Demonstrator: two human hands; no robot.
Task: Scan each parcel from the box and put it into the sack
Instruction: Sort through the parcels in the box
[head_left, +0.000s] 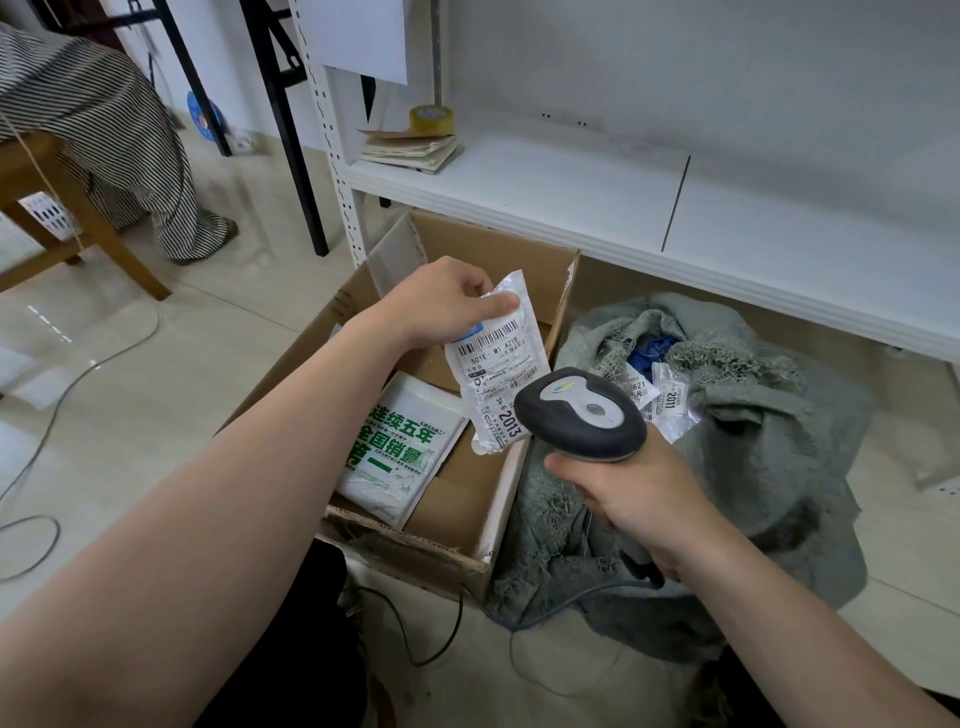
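Note:
My left hand (441, 304) pinches the top edge of a small white parcel (496, 366), which hangs label-up above the open cardboard box (441, 551). Gripped in my right hand (631, 499), a dark grey barcode scanner (582, 415) has its head just below and right of the parcel's label. Inside the box lies another white parcel with green print (400, 452). To the right of the box, the grey-green woven sack (779, 441) sits on the floor with its mouth open, and several labelled parcels (667, 400) show inside it.
A white metal shelf (623, 208) runs above the box and sack, with a tape roll (431, 119) and a stack of papers (410, 150) on it. A wooden chair draped in striped cloth (104, 130) stands at the left. Cables (52, 415) trail across the tiled floor.

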